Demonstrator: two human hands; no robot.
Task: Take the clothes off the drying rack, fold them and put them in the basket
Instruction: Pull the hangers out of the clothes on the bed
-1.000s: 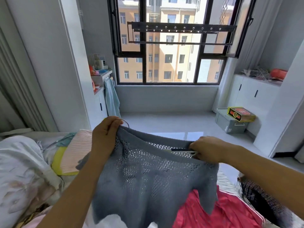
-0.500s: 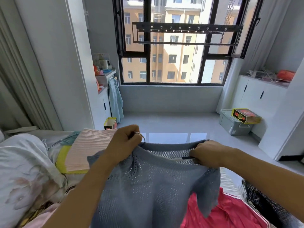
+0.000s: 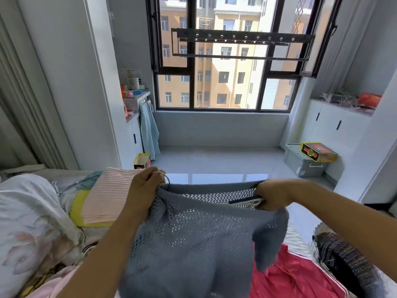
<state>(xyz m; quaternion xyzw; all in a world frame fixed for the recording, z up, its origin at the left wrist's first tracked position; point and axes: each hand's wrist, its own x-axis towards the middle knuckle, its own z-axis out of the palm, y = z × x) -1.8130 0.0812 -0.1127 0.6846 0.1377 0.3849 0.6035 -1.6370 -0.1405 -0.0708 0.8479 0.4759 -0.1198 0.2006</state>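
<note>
1. The grey openwork sweater [image 3: 193, 237] hangs in the lower middle of the frame, held up by both hands over the bed [image 3: 62, 179].
2. The left hand [image 3: 142, 190], just left of centre, has its grip clenched round the wire hook of the hanger [image 3: 245, 202] and the sweater's neck edge.
3. The right hand [image 3: 274, 195], right of centre, grasps the hanger's far end together with the sweater's shoulder.
4. A red garment [image 3: 290, 276] lies at the lower right, partly under the sweater.
5. The dark woven basket [image 3: 348, 263] sits at the lower right edge, just beside the red garment.
6. The drying rack [image 3: 242, 38] hangs before the window in the upper middle.
7. A folded pink striped cloth [image 3: 107, 196] lies on the bed, left of the left hand.
</note>
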